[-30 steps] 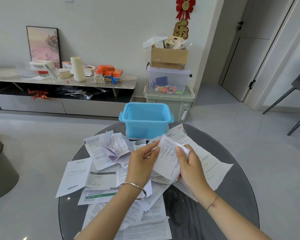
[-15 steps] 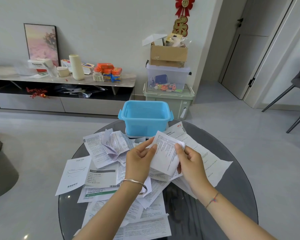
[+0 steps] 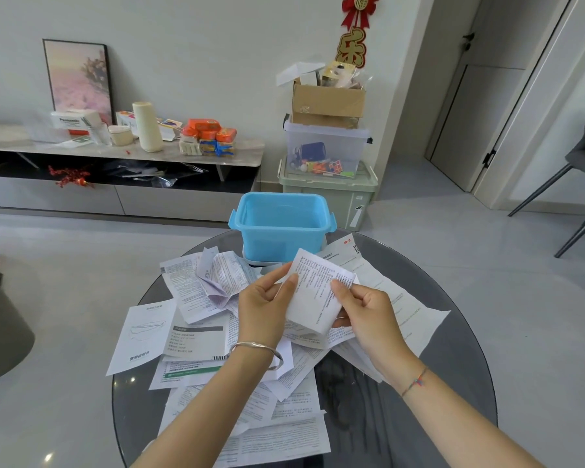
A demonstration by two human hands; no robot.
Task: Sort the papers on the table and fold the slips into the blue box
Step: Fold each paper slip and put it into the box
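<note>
Two grips on one slip: my left grip pinches its left edge between thumb and fingertips, my right grip pinches the right edge, thumb on the printed face and the other fingers behind. Both are closed on the paper, with nothing else in them. The slip is held up off the counter, above the paper pile and just in front of the blue box, apart from it as far as I can tell. The box sits at the far side of the counter with its lid off, and what shows of the inside looks empty

Handling, my call: thin printed paper, near weightless, floppy, creases easily, and will tear if pulled hard from both edges. It looks creased or doubled. Best held at opposite edges, then bring the edges together and press the fold flat with the fingertips. Loose sheets below will likely slide on the glass top, so lift, don't drag

Writing: the slip is dense small Chinese print, too small to read. A white sheet at the pile's left has a line drawing and a bottom line that looks like 使用说明书. On the low shelf behind, a white carton reads Panasonic. The red and gold wall ornament carries 乐
</note>
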